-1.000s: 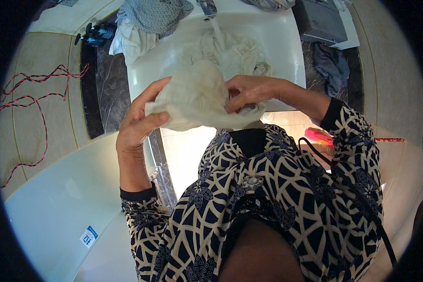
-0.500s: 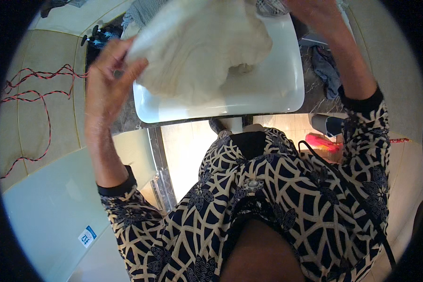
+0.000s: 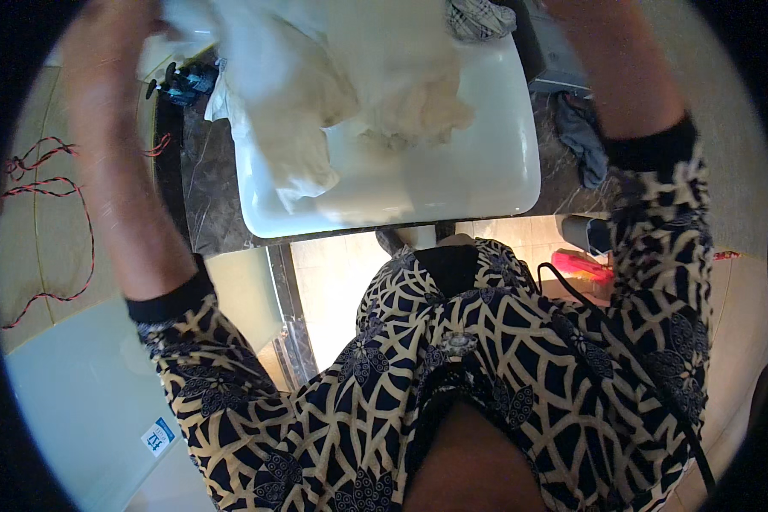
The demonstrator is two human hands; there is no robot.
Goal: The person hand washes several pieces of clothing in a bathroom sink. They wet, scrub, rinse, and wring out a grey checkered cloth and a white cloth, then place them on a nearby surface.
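Showing a twisted red-and-black cord (image 3: 85, 222) in loops over pale tiles (image 3: 34, 226) at far left, passing partly behind the left forearm (image 3: 128, 188). Holding that forearm up, with the blurred left hand (image 3: 111, 26) meeting the top edge, partly cut off; being unable to tell a grasp from loose fingers there. Showing, lower on this side, a smooth pale-blue surface (image 3: 81, 375) bearing a small blue-and-white sticker (image 3: 158, 436).

Showing dark pump bottles (image 3: 188, 83) just right of the left forearm, near a dark marble counter (image 3: 213, 183). Hanging a blurred off-white cloth (image 3: 303, 145) down from the top edge, over the left and middle of a white sink (image 3: 495, 162); being unable to tell one piece from two in the blur.

Standing close to the sink's front, wearing a navy-and-cream patterned top (image 3: 452, 375) with black cuffs. Showing a bunched checked cloth (image 3: 484, 19) at the sink's upper right corner, then a bright red-pink object (image 3: 582, 264) low down, and a crumpled grey cloth (image 3: 580, 141) on the counter. Holding the right forearm (image 3: 623, 77) up at right, with the right hand lying beyond the top edge; being unable to tell its grip.
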